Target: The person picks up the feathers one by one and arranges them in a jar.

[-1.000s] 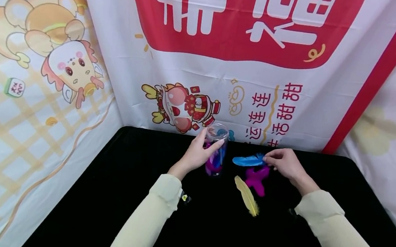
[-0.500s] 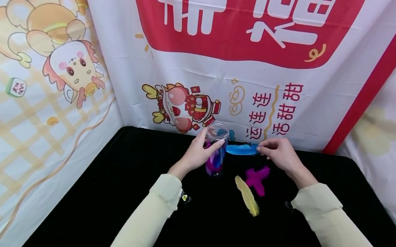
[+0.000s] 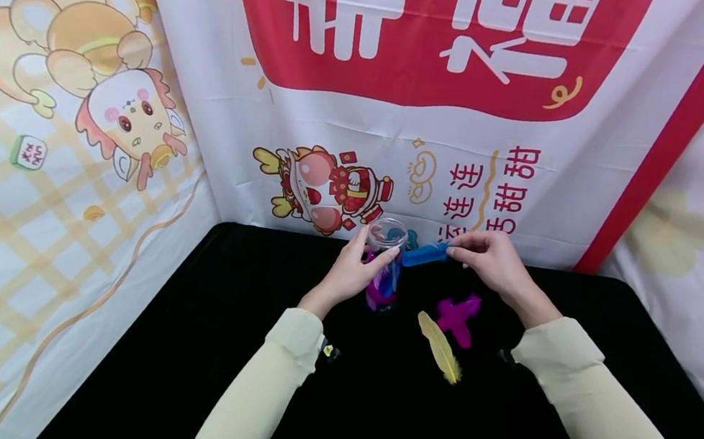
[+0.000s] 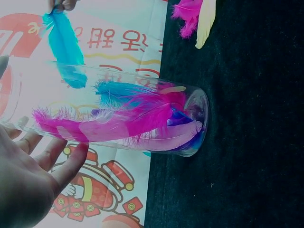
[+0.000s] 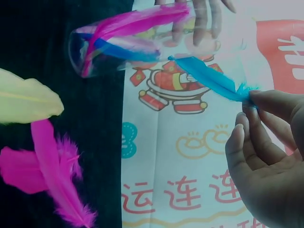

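A clear jar (image 3: 387, 234) stands upright near the table's back edge, with magenta, pink and blue feathers (image 4: 128, 118) inside. My left hand (image 3: 348, 270) grips it round its upper part, thumb on the near side. Thumb and fingertips of my right hand (image 3: 493, 264) pinch a light-blue feather (image 5: 209, 78) by its fluffy end. The feather's other end points at the jar's side, just below the rim, and overlaps the wall in the left wrist view.
On the black table (image 3: 231, 365), right of the jar, lie magenta feathers (image 3: 458, 320) crossed over each other. A pale yellow feather (image 3: 439, 347) lies beside them, nearer me. A printed cloth (image 3: 350, 125) hangs right behind the table.
My right hand has lifted the blue feather up and left, from above the magenta feathers to beside the jar. My left hand and the jar have stayed put.
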A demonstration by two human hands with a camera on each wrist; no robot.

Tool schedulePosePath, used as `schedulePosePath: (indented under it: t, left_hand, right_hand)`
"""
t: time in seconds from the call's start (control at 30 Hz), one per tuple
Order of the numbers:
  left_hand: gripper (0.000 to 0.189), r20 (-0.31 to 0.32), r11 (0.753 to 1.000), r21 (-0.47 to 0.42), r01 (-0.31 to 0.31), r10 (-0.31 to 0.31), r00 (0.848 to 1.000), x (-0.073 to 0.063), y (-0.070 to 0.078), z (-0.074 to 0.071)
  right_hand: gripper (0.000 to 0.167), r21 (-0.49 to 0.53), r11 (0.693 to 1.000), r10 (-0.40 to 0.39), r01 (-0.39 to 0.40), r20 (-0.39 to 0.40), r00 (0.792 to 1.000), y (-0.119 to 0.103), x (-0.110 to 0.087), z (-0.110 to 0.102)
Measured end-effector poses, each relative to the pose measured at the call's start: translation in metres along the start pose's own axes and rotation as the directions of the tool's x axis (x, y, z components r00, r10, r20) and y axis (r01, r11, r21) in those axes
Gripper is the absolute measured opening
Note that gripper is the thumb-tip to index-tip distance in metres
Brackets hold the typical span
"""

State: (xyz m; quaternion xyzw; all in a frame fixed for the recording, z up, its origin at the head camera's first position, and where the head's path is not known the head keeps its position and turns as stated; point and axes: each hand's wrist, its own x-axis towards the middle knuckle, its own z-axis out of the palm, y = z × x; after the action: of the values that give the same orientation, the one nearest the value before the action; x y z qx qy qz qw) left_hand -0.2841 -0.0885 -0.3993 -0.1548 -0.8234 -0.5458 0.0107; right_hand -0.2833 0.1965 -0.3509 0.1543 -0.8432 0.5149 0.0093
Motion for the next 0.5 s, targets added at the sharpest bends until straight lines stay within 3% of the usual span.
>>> schedulePosePath:
  t: [0.5]
  left_hand:
    - [0.086, -0.007, 1.000, 0.023, 0.008, -0.008, 1.000, 0.001, 0.000, -0.001]
  right_hand:
    - [0.032, 0.126, 0.991, -0.029, 0.034, -0.042, 0.999, -0.015, 0.008, 0.008]
